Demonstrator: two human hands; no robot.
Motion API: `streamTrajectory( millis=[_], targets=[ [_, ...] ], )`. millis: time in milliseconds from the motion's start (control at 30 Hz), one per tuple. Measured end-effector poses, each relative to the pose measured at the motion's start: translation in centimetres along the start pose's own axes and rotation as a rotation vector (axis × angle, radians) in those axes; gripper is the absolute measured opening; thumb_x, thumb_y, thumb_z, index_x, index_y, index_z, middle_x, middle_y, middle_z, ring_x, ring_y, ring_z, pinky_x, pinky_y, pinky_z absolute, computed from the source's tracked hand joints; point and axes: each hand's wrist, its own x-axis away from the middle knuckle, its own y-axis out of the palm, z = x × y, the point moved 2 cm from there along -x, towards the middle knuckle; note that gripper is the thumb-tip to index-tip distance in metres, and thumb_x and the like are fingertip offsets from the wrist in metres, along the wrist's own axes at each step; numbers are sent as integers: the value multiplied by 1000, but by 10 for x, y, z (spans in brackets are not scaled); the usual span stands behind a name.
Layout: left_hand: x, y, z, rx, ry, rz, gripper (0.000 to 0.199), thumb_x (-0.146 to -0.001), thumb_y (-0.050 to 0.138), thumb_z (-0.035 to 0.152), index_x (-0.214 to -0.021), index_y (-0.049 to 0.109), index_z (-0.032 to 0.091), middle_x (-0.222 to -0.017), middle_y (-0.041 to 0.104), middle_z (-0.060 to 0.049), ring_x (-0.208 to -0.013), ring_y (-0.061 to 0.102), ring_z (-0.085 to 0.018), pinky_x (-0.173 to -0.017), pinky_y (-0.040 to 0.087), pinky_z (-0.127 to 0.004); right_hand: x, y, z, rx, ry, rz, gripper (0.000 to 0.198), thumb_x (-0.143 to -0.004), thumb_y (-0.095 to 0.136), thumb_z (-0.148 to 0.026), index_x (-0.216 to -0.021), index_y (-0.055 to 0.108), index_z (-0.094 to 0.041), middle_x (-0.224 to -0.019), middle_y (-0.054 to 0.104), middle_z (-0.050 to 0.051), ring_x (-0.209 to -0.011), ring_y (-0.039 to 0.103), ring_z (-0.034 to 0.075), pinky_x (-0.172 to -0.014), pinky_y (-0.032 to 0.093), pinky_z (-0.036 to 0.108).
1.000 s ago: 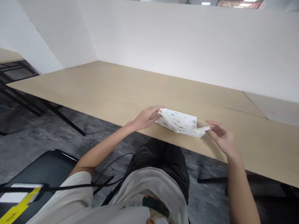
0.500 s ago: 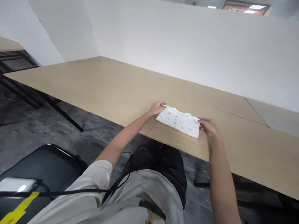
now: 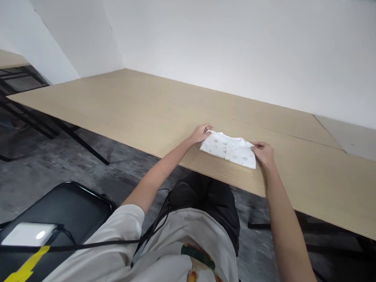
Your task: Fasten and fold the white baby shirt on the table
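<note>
A small white baby shirt (image 3: 228, 149) with a scattered print lies folded on the wooden table (image 3: 139, 109), close to its front edge. Its neckline faces the wall and a front seam runs down its middle. My left hand (image 3: 201, 133) pinches the upper left corner between thumb and fingers. At the upper right corner, my right hand (image 3: 264, 152) grips the cloth in the same way. Both hands rest low, at tabletop height.
A white wall (image 3: 217, 46) stands behind the table. At my left is a black chair (image 3: 88, 207) bearing a white device (image 3: 29, 234) and a yellow strap (image 3: 29, 267). A black cable (image 3: 109, 242) crosses in front of my body.
The camera view has tilted down slightly. Both hands stay at the shirt's upper corners; my right fingers have shifted a little on their corner. The shirt still lies folded.
</note>
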Motion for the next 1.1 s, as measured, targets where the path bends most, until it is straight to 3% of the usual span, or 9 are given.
streamTrajectory(
  millis=[267,533,767,1100],
  targets=[
    [-6,3,-13,117,-56,31,30,-74,52,12,-102,62,12,-89,66,-6,-81,59,-13,-81,48,-28,0,1,1,31,-37,-45,28,-66,56,-26,-81,75,-13,-89,74,12,-79,65,24,-80,50,37],
    [-4,1,-7,175,-89,33,30,-71,46,3,-94,66,9,-92,68,-10,-83,62,-13,-81,49,-27,-1,3,2,18,-27,-36,29,-67,56,-24,-83,76,-12,-90,74,13,-80,66,23,-81,50,36],
    [-2,-4,-5,63,-106,126,25,-84,46,16,-94,68,10,-99,71,-12,-91,64,-17,-88,48,-30,-3,1,10,-24,12,76,33,-74,56,-38,-83,75,-12,-90,73,15,-83,66,26,-82,49,38],
    [-1,-3,-5,-56,-132,55,38,-93,38,33,-90,70,14,-100,72,-9,-94,64,-19,-88,48,-30,-4,3,13,34,-2,58,40,-77,54,-43,-85,75,-10,-94,73,17,-86,66,28,-82,49,38]
  ],
)
